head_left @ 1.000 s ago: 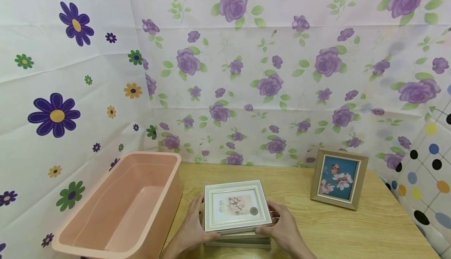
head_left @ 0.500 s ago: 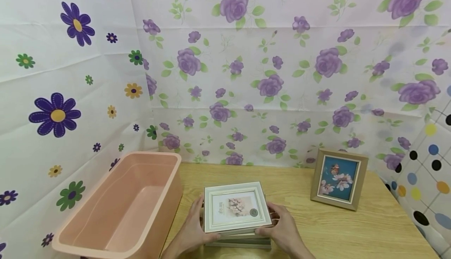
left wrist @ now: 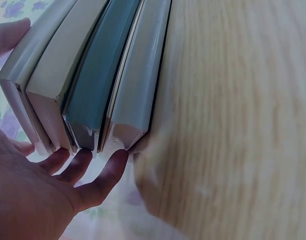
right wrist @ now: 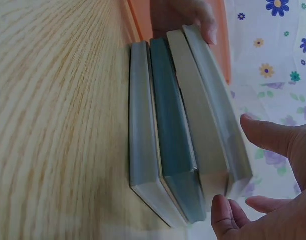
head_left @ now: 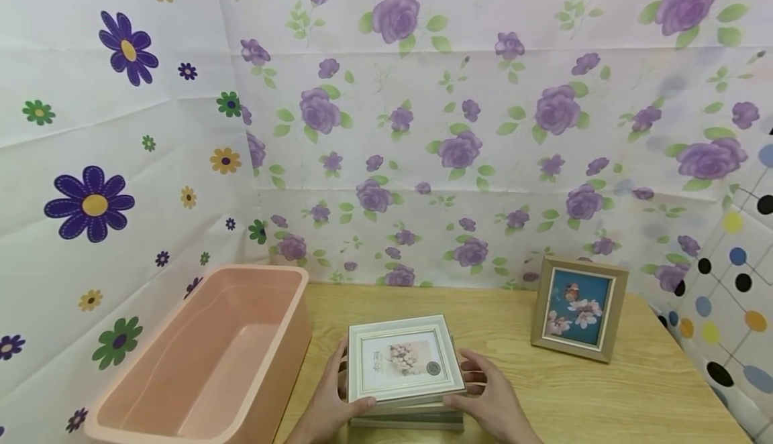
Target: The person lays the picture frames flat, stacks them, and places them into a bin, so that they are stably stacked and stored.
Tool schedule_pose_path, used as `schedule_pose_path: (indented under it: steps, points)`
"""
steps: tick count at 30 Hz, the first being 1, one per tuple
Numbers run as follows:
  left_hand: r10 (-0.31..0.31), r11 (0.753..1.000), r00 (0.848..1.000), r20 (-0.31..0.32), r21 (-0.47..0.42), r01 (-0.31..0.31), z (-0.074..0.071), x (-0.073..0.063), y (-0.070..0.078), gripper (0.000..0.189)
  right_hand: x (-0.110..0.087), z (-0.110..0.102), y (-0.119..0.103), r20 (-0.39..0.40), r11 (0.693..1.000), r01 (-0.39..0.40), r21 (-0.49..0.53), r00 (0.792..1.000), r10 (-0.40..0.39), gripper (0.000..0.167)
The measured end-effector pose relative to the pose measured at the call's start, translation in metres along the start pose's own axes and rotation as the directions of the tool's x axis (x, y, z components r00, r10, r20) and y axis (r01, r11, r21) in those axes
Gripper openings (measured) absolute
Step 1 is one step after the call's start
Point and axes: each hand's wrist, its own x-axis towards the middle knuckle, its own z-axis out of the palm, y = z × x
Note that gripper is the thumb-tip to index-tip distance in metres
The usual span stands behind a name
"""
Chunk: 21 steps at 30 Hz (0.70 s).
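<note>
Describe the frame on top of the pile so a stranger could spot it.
On the wooden table, right of the pink tub, sits a pile. The white frame tops it, face up, with pink blossoms and a round grey disc. Only edges show beneath it, and the tan frame standing farther right has a blue picture.

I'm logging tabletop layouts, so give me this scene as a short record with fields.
Surface: wooden table
Centre: stack of frames, apparently four, lying flat
On top: white frame with a flower picture
Left hand: touches the stack's left side
Right hand: beside the stack, contact unclear
Left of stack: pink tub
Right of stack: tan frame, standing, bird-and-blossom picture
Backdrop: flowered cloth
</note>
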Motion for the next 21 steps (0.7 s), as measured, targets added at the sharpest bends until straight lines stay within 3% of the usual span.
schedule_pose_path:
  steps: [5,11,21]
  points:
    - [0.014,1.000,1.000,-0.007,-0.025,-0.015,0.002,0.000,-0.004,0.125,-0.008,-0.016,0.001,-0.016,0.998,-0.067,0.009,0.998,0.067,0.094]
    - [0.026,0.999,1.000,-0.010,-0.028,-0.027,0.003,0.000,-0.004,0.126,-0.015,-0.041,0.007,-0.058,0.995,-0.083,0.059,0.995,0.086,0.090]
    - [0.055,0.998,0.998,0.000,-0.039,-0.055,0.002,-0.002,-0.004,0.125,-0.013,-0.093,0.016,-0.133,0.997,-0.078,-0.031,0.988,0.073,0.091]
